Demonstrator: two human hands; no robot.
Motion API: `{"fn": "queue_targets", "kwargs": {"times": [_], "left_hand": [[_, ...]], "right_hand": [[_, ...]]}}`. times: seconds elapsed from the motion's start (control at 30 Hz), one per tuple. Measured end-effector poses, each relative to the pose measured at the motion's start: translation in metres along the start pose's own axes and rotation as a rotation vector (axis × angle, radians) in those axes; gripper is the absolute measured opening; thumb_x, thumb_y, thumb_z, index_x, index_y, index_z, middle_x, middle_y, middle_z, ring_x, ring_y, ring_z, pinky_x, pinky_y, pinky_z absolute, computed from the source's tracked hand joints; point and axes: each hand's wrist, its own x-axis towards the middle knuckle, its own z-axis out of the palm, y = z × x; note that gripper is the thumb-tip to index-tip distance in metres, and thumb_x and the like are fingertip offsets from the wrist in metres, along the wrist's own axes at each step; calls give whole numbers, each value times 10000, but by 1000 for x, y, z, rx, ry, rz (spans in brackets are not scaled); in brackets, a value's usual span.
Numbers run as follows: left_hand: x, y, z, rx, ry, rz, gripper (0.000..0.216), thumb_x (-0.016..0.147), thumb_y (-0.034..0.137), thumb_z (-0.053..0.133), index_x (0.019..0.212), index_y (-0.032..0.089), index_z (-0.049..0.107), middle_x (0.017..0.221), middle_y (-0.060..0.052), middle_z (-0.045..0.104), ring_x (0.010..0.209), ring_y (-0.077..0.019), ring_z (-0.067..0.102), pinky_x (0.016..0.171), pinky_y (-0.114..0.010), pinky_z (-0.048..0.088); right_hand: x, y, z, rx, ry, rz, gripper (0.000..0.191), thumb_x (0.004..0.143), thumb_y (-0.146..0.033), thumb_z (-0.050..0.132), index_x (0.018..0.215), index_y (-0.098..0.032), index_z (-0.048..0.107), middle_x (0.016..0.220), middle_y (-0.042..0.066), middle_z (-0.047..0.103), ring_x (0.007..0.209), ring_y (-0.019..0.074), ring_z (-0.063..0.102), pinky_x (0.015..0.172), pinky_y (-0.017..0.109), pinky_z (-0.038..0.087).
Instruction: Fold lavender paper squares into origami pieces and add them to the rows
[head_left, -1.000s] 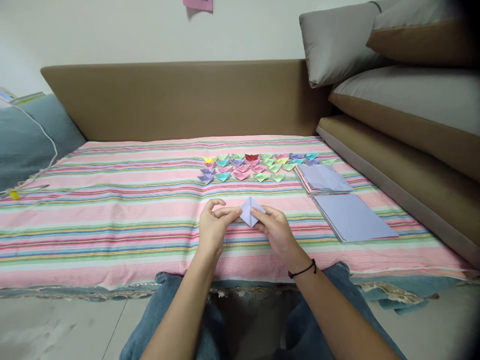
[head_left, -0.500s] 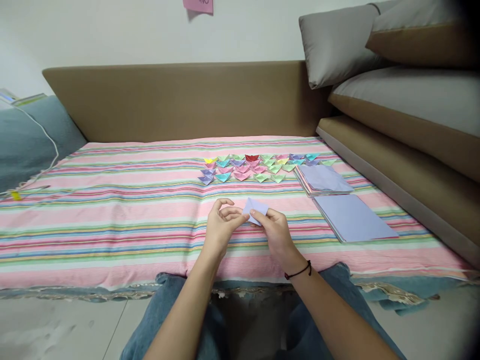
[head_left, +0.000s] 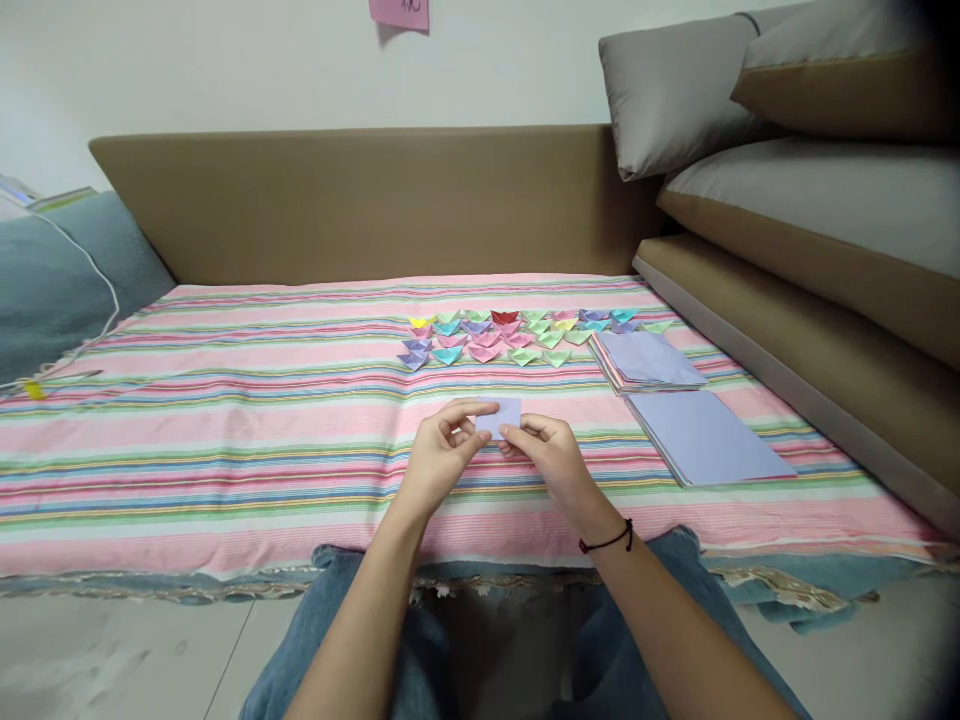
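Observation:
Both hands pinch a small folded lilac paper (head_left: 501, 413) just above the striped cloth (head_left: 225, 450). My left hand (head_left: 439, 462) grips its left side with thumb and fingers. My right hand (head_left: 547, 462) grips its lower right edge; a dark cord sits on that wrist. Beyond them lie rows of several small folded paper shapes (head_left: 517, 335) in many colours. Two stacks of lilac paper sheets lie to the right, a near stack (head_left: 705, 440) and a far stack (head_left: 646, 358).
A brown padded backrest (head_left: 375, 200) runs behind the cloth. Grey and brown cushions (head_left: 787, 180) are piled at the right. A grey-blue cushion with a white cable (head_left: 52, 270) lies at the left. My jeans-clad knees (head_left: 337, 640) are below the cloth's front edge.
The lilac paper has turned from a diamond with its point up to a flat rectangle, and both hands have closed in together on it.

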Motion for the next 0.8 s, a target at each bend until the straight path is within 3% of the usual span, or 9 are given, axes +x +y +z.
{"fn": "queue_targets", "kwargs": {"times": [0.1, 0.37, 0.6, 0.8], "left_hand": [[1, 1, -2, 0, 10, -12, 274, 643, 174, 692, 913, 208, 725, 811, -39, 593, 616, -98, 443, 535, -202, 392], [-1, 2, 4, -11, -49, -55, 300, 632, 158, 702, 927, 204, 724, 778, -23, 560, 582, -77, 412, 509, -188, 377], [1, 1, 2, -44, 48, -25, 295, 638, 170, 706, 931, 200, 718, 770, -33, 587, 631, -106, 459, 586, -210, 434], [2, 5, 0, -113, 90, -45, 301, 606, 155, 719, 905, 184, 724, 696, -10, 569, 604, -98, 463, 586, -214, 448]], "right_hand": [[0, 0, -1, -16, 1, -25, 239, 626, -385, 728, 569, -173, 634, 548, 12, 624, 574, 165, 600, 598, 305, 508], [0, 0, 3, 54, 22, -77, 159, 631, -320, 724, 695, -181, 685, 615, -18, 630, 593, 144, 575, 589, 283, 489], [0, -2, -2, 1, 14, -38, 214, 658, -362, 709, 587, -168, 650, 556, 15, 629, 529, 138, 565, 553, 282, 495], [0, -6, -5, -21, -66, -75, 212, 695, -387, 684, 684, -176, 698, 612, 33, 665, 606, 163, 608, 629, 314, 530]]}}
